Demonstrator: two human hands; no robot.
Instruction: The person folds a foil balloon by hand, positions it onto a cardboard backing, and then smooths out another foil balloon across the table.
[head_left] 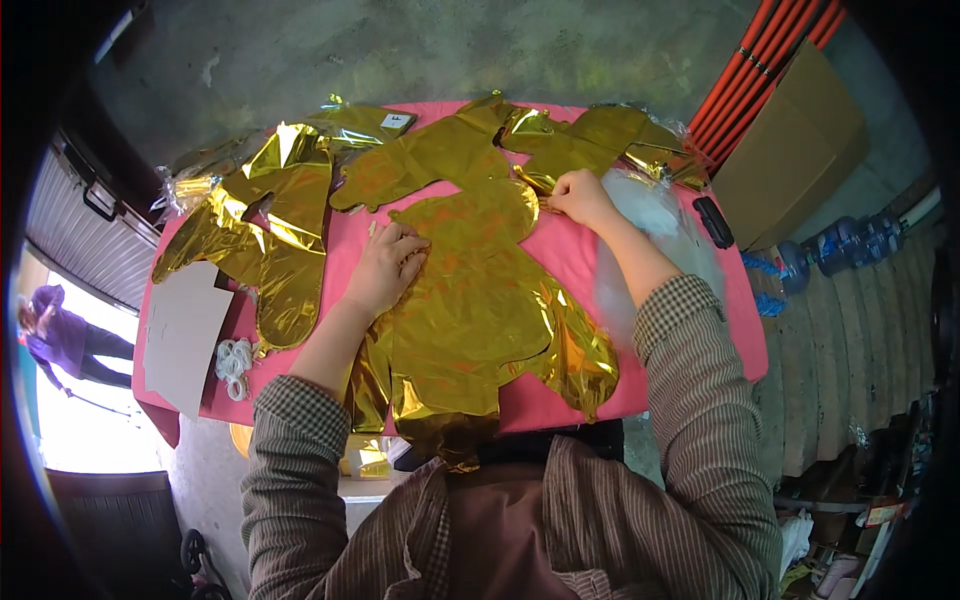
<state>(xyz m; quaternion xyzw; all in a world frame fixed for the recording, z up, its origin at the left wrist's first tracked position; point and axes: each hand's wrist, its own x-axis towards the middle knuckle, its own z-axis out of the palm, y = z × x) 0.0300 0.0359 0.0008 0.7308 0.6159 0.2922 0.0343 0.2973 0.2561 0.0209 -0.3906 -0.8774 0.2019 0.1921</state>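
Note:
A large, flat gold foil balloon lies in front of me, its lower end hanging over the near edge of the pink-covered table. My left hand rests on the balloon's left side, fingers bent and slightly apart on the foil. At the balloon's upper right, my right hand is closed, pinching a narrow crumpled piece of the foil edge. The pinched tips are partly hidden by the hand.
More gold foil balloons spread across the left and far side. White card and white ribbon rolls sit at left. Clear plastic and a black object lie at right. Beyond stand orange tubes and cardboard. A person is far left.

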